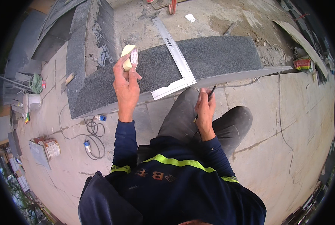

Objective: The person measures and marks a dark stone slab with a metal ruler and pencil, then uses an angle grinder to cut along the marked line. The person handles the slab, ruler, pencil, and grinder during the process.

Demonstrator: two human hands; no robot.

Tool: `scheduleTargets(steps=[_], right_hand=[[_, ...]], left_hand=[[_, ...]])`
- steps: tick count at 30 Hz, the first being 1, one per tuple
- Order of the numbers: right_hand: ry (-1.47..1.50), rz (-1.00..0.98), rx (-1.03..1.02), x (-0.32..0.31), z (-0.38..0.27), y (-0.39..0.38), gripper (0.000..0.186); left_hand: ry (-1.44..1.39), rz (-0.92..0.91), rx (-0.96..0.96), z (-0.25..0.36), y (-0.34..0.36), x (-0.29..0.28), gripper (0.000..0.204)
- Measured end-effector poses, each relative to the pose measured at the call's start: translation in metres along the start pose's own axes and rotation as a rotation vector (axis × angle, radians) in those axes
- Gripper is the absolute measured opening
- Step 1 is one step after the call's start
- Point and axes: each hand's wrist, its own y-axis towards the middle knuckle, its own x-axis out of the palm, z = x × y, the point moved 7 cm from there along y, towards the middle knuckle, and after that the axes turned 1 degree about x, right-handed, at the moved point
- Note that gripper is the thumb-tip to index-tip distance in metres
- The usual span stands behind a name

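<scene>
My left hand (127,84) is closed round a roll of pale yellow masking tape (128,50), raised over the dark grey stone slab (220,56). On the slab lies a metal try square (175,56); its long blade points away from me and its thick stock (171,88) runs along the near edge. My right hand (205,110) grips a thin dark pencil (212,92) above my knees, just short of that edge. The tip of the pencil points up toward the slab.
A coiled cable (94,137) with blue plugs lies on the floor at left, by a bucket (51,148). Farther left stands a white bucket (33,101). A wooden board (300,41) and a red-yellow bag (303,63) are at far right. A brush (70,78) rests left of the slab.
</scene>
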Motion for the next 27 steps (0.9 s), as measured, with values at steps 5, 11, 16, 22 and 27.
scheduleTargets(steps=[5,11,16,22,27], right_hand=[[-0.102,-0.078,-0.243,-0.007,-0.053,-0.019,0.020],[-0.361,-0.416,-0.455,0.058,-0.091,-0.043,0.019],[-0.508,-0.502,-0.550,0.087,-0.104,-0.058,0.032],[-0.696,-0.428,-1.048,0.113,-0.113,-0.069,0.046],[-0.593,-0.418,-1.010,0.121,-0.093,-0.072,0.036]], left_hand=[[-0.322,-0.077,-0.106,0.014,0.009,-0.010,0.056],[-0.573,-0.210,-0.353,0.015,-0.004,0.015,0.049],[-0.835,-0.208,-0.534,0.011,-0.011,0.020,0.050],[-0.738,-0.360,-0.560,0.025,-0.027,0.044,0.055],[-0.342,-0.421,-0.435,0.035,-0.033,0.026,0.055]])
